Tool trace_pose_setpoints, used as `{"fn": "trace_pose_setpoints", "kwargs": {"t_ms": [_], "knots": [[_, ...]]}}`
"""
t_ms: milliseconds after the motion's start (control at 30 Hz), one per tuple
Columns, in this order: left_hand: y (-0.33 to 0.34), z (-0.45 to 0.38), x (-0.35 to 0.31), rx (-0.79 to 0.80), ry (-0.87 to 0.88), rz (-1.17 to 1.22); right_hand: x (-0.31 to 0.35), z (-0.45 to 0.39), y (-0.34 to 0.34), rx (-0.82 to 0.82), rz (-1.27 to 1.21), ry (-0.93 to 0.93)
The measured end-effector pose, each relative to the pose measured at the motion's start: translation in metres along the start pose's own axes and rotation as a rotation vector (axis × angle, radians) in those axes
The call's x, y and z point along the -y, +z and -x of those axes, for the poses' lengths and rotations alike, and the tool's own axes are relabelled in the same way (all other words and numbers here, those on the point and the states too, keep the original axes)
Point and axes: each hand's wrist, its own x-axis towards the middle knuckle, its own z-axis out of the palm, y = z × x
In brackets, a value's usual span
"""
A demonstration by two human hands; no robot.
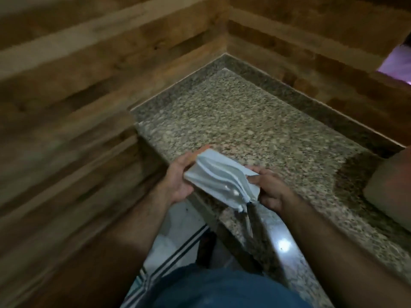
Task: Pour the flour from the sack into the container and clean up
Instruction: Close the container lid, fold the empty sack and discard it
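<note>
Hands hold a white folded thing over the near edge of a speckled stone counter (255,121). It looks like the flour sack (219,177), flattened and folded into a small pad with wavy layers showing along the top. The left hand (181,175) grips the sack's left end, with the thumb on the side toward the person and the fingers curled round the far side; only the fingertips peek out past the top corner. The right hand (270,187) grips the sack's right end, fingers bent over the edge. How the right thumb lies is hard to see, because the sack covers it. A thin dark strip hangs down from the sack's near corner, and it is too blurry to tell what it is. The counter sits in a corner between wooden plank walls (77,85), and the planks on the left are smeared by blur. At the right edge of the view a big brownish shape (391,187) rests on the counter, cut off by the frame, so it cannot be named. In the top right corner a small purple-white patch (398,61) shows past the wall, also cut off. Below the counter a white cloth with dark stripes (178,245) is partly hidden by the arms. Blue clothing (222,287) fills the bottom middle. No container can be made out.
</note>
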Motion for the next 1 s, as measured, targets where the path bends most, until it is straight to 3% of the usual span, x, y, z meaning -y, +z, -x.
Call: {"fn": "trace_pose_setpoints", "kwargs": {"t_ms": [200,333,600,700,833,1000], "knots": [[-0.06,0.081,0.038,-0.23,0.173,-0.146,-0.051,-0.016,0.094,0.033,0.098,-0.06],[-0.097,0.123,0.042,-0.361,0.28,-0.11,-0.085,-0.011,0.161,0.081,0.227,-0.074],[-0.212,0.175,0.033,-0.733,0.236,-0.072,-0.175,-0.018,0.274,0.18,0.565,-0.126],[-0.286,0.183,0.039,-0.873,0.182,-0.124,-0.224,-0.03,0.319,0.227,0.639,-0.022],[-0.4,0.189,0.069,-1.016,0.098,-0.26,-0.313,-0.061,0.363,0.16,0.706,0.166],[-0.521,0.194,0.1,-1.081,-0.037,-0.348,-0.451,-0.131,0.357,0.075,0.942,0.478]]}}
